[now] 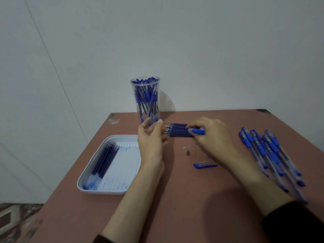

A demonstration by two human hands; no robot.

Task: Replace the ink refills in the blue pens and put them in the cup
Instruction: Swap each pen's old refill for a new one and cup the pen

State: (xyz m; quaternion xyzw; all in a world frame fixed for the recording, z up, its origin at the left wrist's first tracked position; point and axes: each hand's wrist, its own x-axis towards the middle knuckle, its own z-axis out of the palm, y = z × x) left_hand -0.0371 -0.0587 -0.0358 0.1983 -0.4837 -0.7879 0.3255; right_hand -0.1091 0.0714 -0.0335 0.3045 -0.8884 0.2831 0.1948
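Note:
A clear cup (147, 100) full of blue pens stands at the table's far edge. Just right of it lies a row of dark blue refills (177, 130), tips pointing left. My right hand (210, 134) rests over the row's right end and holds a blue pen barrel (197, 131) by its grip. My left hand (151, 137) hovers at the refill tips, fingers spread, holding nothing. A pen cap (204, 164) and a small metal tip (188, 152) lie in front of the refills. A pile of blue pens (268, 151) lies at the right.
A white tray (87, 181) with several refills (103, 162) and ink smears sits at the front left. The brown table (175, 199) ends close to the wall behind the cup. Its left edge drops to a patterned floor.

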